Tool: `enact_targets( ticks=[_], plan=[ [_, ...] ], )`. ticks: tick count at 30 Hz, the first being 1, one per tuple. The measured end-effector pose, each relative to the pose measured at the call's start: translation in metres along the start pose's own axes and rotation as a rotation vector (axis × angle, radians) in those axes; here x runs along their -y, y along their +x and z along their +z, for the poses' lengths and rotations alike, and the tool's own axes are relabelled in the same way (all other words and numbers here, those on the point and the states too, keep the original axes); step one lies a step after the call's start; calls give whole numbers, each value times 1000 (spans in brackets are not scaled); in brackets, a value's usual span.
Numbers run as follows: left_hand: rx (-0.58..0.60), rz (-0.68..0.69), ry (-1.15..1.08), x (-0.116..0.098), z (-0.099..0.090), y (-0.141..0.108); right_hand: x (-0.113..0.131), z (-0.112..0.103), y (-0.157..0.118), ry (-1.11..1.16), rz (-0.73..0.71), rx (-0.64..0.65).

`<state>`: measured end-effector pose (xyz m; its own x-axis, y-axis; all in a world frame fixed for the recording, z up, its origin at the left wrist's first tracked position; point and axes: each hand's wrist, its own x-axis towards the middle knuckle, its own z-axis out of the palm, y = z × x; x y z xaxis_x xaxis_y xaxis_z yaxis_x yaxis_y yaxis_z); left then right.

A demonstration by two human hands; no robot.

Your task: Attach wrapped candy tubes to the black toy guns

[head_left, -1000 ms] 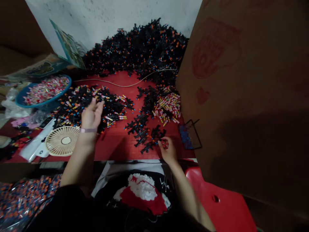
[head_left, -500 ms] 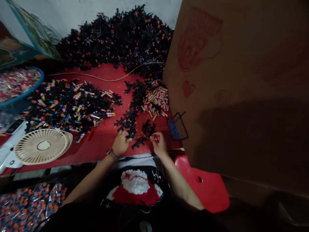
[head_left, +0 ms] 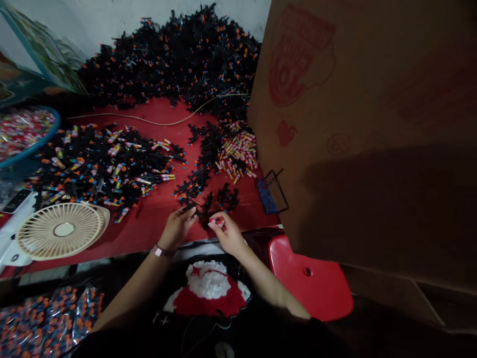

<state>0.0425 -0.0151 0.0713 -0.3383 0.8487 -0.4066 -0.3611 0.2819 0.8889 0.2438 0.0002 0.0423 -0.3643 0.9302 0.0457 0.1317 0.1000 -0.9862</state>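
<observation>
My left hand (head_left: 179, 226), with a watch on its wrist, is closed on a black toy piece (head_left: 189, 205) near the front edge of the red table (head_left: 149, 219). Just to its right, my right hand (head_left: 226, 231) pinches small pink and red pieces (head_left: 218, 222). Loose black pieces (head_left: 227, 197) with orange and blue tips lie right behind my hands. Farther back on the right is a heap of small pink and yellow tubes (head_left: 238, 151), beside more black pieces (head_left: 208, 141).
A large cardboard box (head_left: 335, 114) walls off the right side. At left are a cream fan (head_left: 63, 229), a blue basin (head_left: 52, 132) and a mixed pile (head_left: 112, 159). A big black heap (head_left: 179, 59) fills the back; a red stool (head_left: 313, 288) is at lower right.
My right hand has moved left, closer to my left hand. My left hand has shifted slightly left and down, lifting a black piece. The view has moved slightly.
</observation>
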Motion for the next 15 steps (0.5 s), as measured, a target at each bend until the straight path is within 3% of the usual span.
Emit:
enact_targets(
  ticks=[8,15],
  plan=[
    [-109,171,-96,-8,36,-39,20,-3,-5,-30,-89,-41],
    [-136,265,-23,-15,45,-52,24,-9,-6,-95,-216,-43]
  ],
)
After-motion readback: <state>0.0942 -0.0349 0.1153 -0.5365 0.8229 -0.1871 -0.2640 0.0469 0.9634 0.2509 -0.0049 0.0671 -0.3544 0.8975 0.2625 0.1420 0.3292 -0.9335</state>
